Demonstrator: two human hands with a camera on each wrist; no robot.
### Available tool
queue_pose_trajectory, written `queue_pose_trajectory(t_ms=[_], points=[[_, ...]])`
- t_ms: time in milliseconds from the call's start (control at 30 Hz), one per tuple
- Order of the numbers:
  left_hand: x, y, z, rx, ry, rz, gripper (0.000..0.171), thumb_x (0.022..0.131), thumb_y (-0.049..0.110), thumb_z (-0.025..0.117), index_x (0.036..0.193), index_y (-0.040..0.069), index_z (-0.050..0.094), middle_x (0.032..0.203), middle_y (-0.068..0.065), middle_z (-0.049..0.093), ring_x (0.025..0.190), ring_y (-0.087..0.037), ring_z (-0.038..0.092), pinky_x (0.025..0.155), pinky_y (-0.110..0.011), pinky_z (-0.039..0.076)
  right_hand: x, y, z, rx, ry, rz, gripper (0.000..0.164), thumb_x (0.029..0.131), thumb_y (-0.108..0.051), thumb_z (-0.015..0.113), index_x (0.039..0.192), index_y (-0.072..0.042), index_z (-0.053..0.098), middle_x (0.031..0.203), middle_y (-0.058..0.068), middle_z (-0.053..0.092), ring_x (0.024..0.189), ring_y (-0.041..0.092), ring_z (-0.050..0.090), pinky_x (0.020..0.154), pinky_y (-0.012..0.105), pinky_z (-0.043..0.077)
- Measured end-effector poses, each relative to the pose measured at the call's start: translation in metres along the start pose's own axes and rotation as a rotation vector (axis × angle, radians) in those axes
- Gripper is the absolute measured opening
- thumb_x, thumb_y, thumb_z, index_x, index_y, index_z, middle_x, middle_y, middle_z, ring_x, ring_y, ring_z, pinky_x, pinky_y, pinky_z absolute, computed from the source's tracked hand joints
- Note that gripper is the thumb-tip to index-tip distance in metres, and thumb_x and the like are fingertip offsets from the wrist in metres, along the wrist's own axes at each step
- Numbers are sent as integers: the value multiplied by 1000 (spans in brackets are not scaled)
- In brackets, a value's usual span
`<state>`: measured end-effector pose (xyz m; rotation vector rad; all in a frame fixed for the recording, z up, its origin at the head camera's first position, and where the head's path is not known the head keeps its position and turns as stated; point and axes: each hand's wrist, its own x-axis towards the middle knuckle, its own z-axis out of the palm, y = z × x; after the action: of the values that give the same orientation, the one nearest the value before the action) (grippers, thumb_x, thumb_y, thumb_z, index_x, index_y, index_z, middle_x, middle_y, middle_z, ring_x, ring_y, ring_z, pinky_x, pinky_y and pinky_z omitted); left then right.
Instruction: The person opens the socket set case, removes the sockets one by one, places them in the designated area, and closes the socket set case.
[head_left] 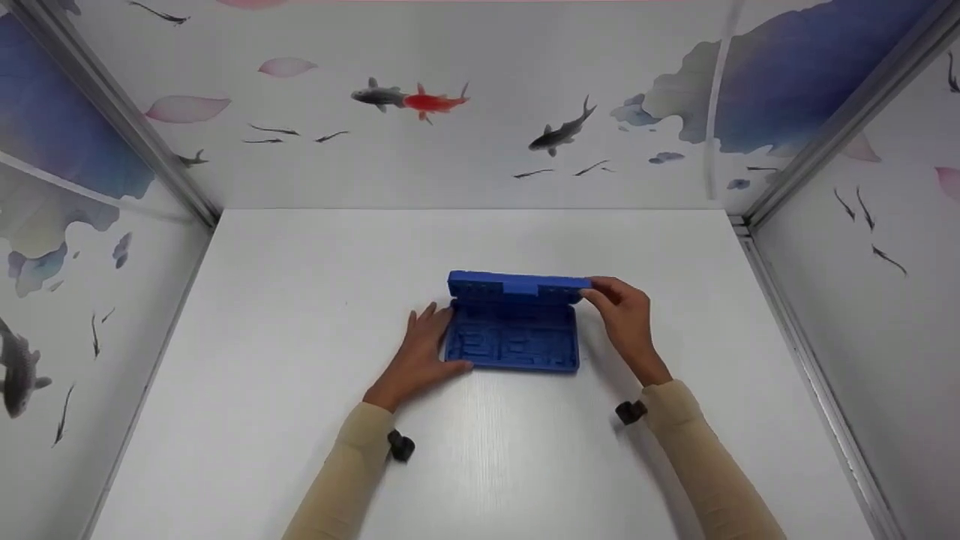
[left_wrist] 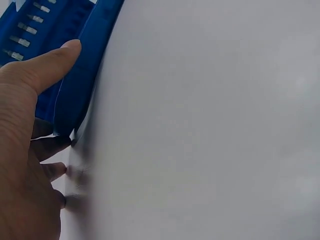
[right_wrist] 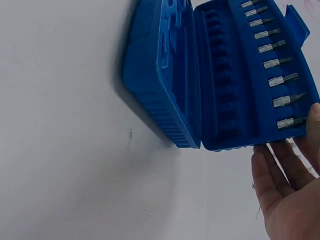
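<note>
A blue plastic bit case stands half open in the head view, its base (head_left: pixel 540 349) flat on the white table. Its lid (head_left: pixel 480 283) tilts up at the back. Moulded slots in the base show no tools. Along the inside of the lid, the right wrist view shows a row of several silver screwdriver bits (right_wrist: pixel 283 80). My left hand (head_left: pixel 416 356) holds the base's left end, thumb over the front rim, other fingers round the corner. My right hand (head_left: pixel 626 311) pinches the lid's right end between thumb and fingers.
The white table (head_left: pixel 300 300) extends around the case. A white back wall (head_left: pixel 480 165) printed with fish and petals rises behind it, with similar panels left and right. Small black cameras (head_left: pixel 402 445) sit at both wrists.
</note>
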<state>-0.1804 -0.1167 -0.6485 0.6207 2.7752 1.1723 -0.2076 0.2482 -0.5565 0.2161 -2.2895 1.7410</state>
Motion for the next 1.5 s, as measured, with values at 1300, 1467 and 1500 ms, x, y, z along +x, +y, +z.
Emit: queue_pose_trajectory(t_ms=[1300,1467,1500], points=[[-2,1,-1,-22,13,-28,112,89,56,87,170,-1,35,176,-18,37,169,-38,18,137,-56,-4,67,59,10,-190,-119,109,36,103,-3,76,139,2,73,125,18,77,107,26,71,85,22,56],[0,0,1,-12,4,-39,113,90,59,86,171,1,34,177,-17,36,169,-37,16,137,-54,-5,71,66,12,-225,-154,143,40,106,-5,73,144,4,69,130,22,75,114,30,69,95,32,56],[0,-1,2,-9,3,-40,113,90,59,86,172,1,34,177,-17,35,170,-37,16,137,-54,-4,72,67,12,-228,-159,151,40,106,-5,73,145,5,68,131,23,75,116,31,69,98,35,56]])
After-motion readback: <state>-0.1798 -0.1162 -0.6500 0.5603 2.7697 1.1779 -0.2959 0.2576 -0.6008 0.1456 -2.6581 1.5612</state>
